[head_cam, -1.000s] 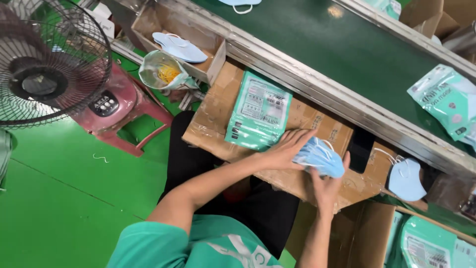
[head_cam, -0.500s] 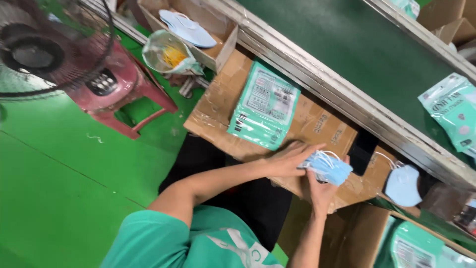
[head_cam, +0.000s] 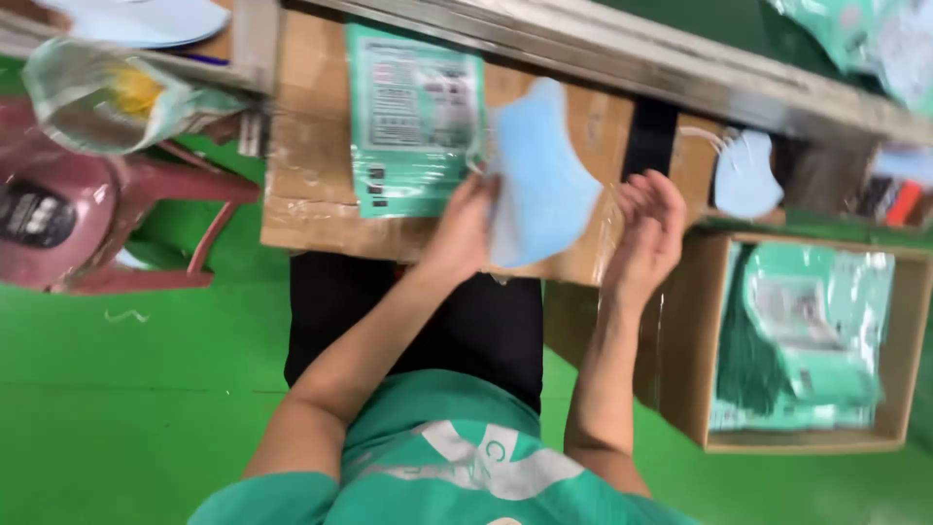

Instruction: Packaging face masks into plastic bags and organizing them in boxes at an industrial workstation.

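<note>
My left hand (head_cam: 463,229) grips a small stack of light blue face masks (head_cam: 540,177) by its left edge and holds it up over a cardboard-topped work board (head_cam: 311,185). To the right of the masks, my right hand (head_cam: 647,231) is apart from them with its palm open and fingers spread. A pile of green printed packets (head_cam: 414,119) lies on the board just left of my left hand. Another blue mask (head_cam: 744,175) rests further right, beyond a black strip (head_cam: 649,136).
A cardboard box (head_cam: 889,350) holding green packets (head_cam: 807,340) stands at the right. A metal rail (head_cam: 622,68) of a green conveyor runs along the top. A red stool (head_cam: 78,224) and a clear plastic bag (head_cam: 107,92) are at the left, over green floor (head_cam: 126,408).
The masks were pressed between both hands on the board; now my left hand alone holds them raised and my right hand has let go and opened. The view has swung closer.
</note>
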